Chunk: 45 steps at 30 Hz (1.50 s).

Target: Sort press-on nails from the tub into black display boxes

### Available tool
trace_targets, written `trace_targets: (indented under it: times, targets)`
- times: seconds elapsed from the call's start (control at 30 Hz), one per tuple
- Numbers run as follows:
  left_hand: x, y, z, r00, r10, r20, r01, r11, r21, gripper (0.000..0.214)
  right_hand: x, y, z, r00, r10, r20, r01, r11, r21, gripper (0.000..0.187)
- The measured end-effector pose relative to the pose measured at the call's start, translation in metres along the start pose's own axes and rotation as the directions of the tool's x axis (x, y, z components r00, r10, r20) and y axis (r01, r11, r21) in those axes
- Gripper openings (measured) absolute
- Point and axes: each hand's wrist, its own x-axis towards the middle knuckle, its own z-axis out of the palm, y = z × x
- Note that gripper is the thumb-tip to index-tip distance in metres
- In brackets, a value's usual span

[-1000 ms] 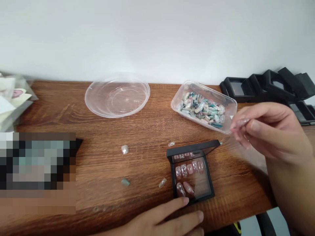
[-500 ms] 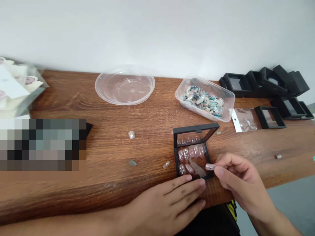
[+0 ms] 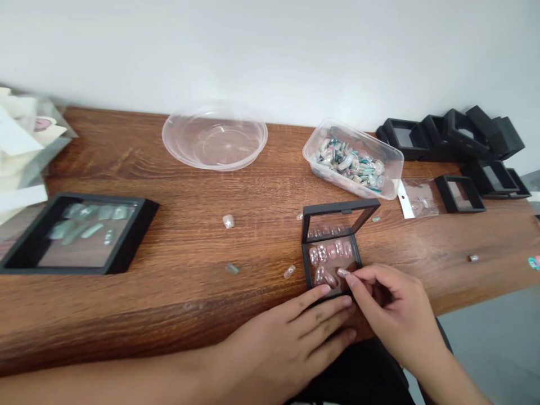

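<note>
A small black display case point(image 3: 307, 264) stands with its lid tilted up near the table's front edge. Inside it lies a row of pinkish press-on nails point(image 3: 331, 251), with a few more in the lower left. Between the thumb and forefinger of my right hand point(image 3: 399, 301) is a pinkish press-on nail point(image 3: 343, 273), held just above the case's lower row. My left hand point(image 3: 291, 332) rests flat, fingers stretched out, with its fingertips at the front edge of the case. Loose nails point(image 3: 289, 272) lie on the wood left of the case.
A clear tub point(image 3: 358, 188) full of mixed nails stands behind the case. Black frames point(image 3: 459, 194) are piled at the right, beside a small clear packet point(image 3: 417, 198). A round plastic container point(image 3: 215, 163) stands at the back; another black case point(image 3: 139, 230) with greenish nails lies left.
My right hand has moved left with the nail, from the case's right edge to over its lower row. My left hand stays at the front edge.
</note>
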Motion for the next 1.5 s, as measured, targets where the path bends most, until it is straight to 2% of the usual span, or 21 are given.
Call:
trace_targets:
  times: [0.17,0.33,0.6,0.77,0.87,1.1,1.23,1.37,1.5]
  targets:
    - [0.0,0.0,0.0,1.0,0.004,0.002,-0.004,1.0,0.007,0.047,0.0,-0.001,-0.001,0.999,-0.04,-0.006,0.039,0.996,-0.08,0.028]
    - [0.001,-0.001,-0.002,1.0,0.019,0.012,-0.019,1.0,0.023,0.051,0.003,0.007,-0.003,0.989,-0.143,-0.021,0.137,0.971,-0.198,0.013]
    - [0.001,0.001,-0.002,1.0,-0.005,0.001,0.005,1.0,0.026,0.051,0.007,0.005,-0.004,0.966,-0.258,0.005,0.246,0.918,-0.31,0.015]
    - [0.001,0.001,-0.002,1.0,-0.011,-0.012,0.011,0.999,0.039,0.052,0.009,0.003,-0.001,0.959,-0.282,-0.01,0.263,0.906,-0.333,0.018]
    - [0.001,0.001,-0.002,1.0,-0.006,-0.013,0.007,0.999,0.042,0.05,0.012,0.004,-0.002,0.963,-0.268,0.008,0.258,0.92,-0.295,0.02]
    - [0.001,0.0,0.0,1.0,0.008,0.006,-0.008,0.999,0.031,0.051,0.019,0.008,-0.005,0.988,-0.13,0.087,0.135,0.989,-0.053,0.018]
    - [0.001,0.001,0.0,1.0,0.013,0.014,-0.014,0.999,0.037,0.05,0.021,0.012,-0.008,0.97,-0.229,0.084,0.23,0.973,-0.006,0.009]
    - [0.0,0.001,-0.003,0.999,0.05,-0.007,-0.05,0.997,0.053,0.042,0.029,0.018,-0.014,0.913,-0.364,0.183,0.353,0.931,0.093,0.019]
    - [-0.003,-0.001,-0.011,0.988,0.136,-0.073,-0.131,0.989,0.075,0.037,0.037,0.023,-0.016,0.846,-0.467,0.259,0.454,0.884,0.113,0.019]
